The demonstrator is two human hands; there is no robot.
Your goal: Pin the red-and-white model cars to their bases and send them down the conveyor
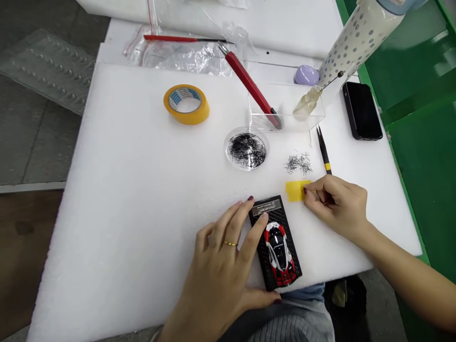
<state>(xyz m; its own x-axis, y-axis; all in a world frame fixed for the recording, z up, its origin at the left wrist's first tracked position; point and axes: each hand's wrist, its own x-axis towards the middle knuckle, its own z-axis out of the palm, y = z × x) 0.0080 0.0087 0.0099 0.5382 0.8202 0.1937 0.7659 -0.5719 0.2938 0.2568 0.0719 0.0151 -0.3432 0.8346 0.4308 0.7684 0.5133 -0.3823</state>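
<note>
The left hand [217,266], fingers spread, touched the black rectangular base [277,217] under a red-and-white model car [280,254], near the white foam board [124,190]'s front edge. The right hand [337,204], fingertips together, touched a flat yellow tape piece [294,191].

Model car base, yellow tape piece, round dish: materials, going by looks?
Model car base: probably plastic; black, finely patterned, carbon-look surface, core unclear.
Yellow tape piece: paper or plastic film, can't say which; thin, flat, low sheen.
Round dish: likely clear plastic, glossy; see-through wall, bright rim highlights. Glass possible.
</note>
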